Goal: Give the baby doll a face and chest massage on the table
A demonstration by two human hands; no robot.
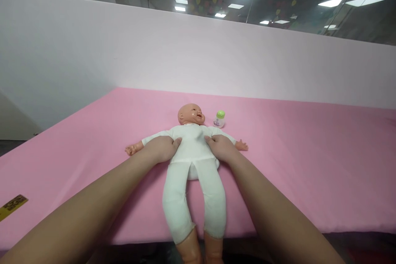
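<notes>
The doll (193, 146) is laid on its back on the pink-covered bench (297, 165), its head toward the far side and turned to the right, its arms spread and its lower legs reaching past the near edge. Its torso is held from both sides, the left hand (162, 149) at its left flank in the scene and the right hand (222, 147) opposite. Both thumbs are set against the front of the white cloth, and the other fingers are curled in at the sides and pinch the body below the arms; their tips are hidden, so how far they reach underneath cannot be told. A small jar with a green lid (220, 114) is stood just to the right of the head, and a yellow label (14, 206) is seen at the left, near side. The trunk, covered in slightly wrinkled cloth, is likely to be soft and yielding and to give good friction, while the glossy head, forearms and lower legs are probably stiffer and more slippery. A moderate weight is to be expected, with the head perhaps tipping back if left unsupported. The doll is best grasped around the ribs, under the arms, with the palms spread wide; a hold by one limb would let the trunk sag and twist.
</notes>
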